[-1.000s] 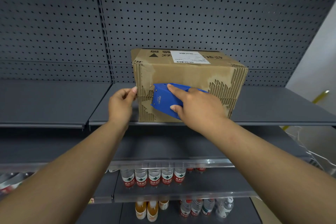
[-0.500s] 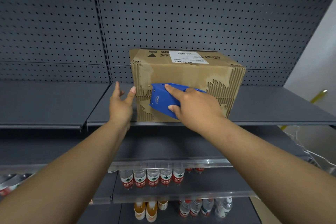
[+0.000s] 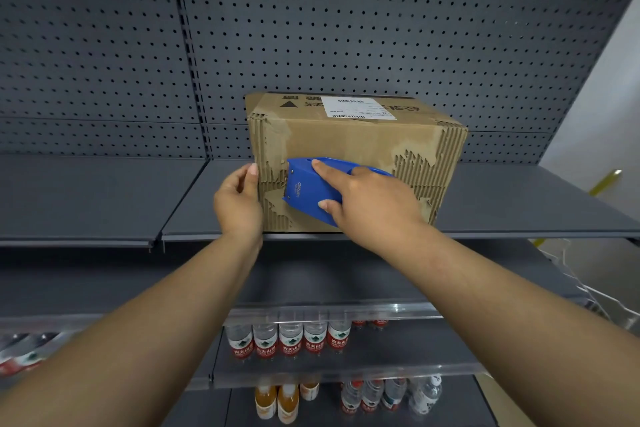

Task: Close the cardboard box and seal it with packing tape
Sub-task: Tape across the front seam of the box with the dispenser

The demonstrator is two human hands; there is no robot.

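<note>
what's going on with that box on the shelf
A person is taping a cardboard box shut on a grey shelf. The right hand holds a blue tape dispenser against the box's front face, near its left edge. The left hand grips the box's front left corner.

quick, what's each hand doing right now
Left hand: fingers curled at the left edge of the cardboard box, steadying it.
Right hand: grips the blue tape dispenser against the box front.
</note>
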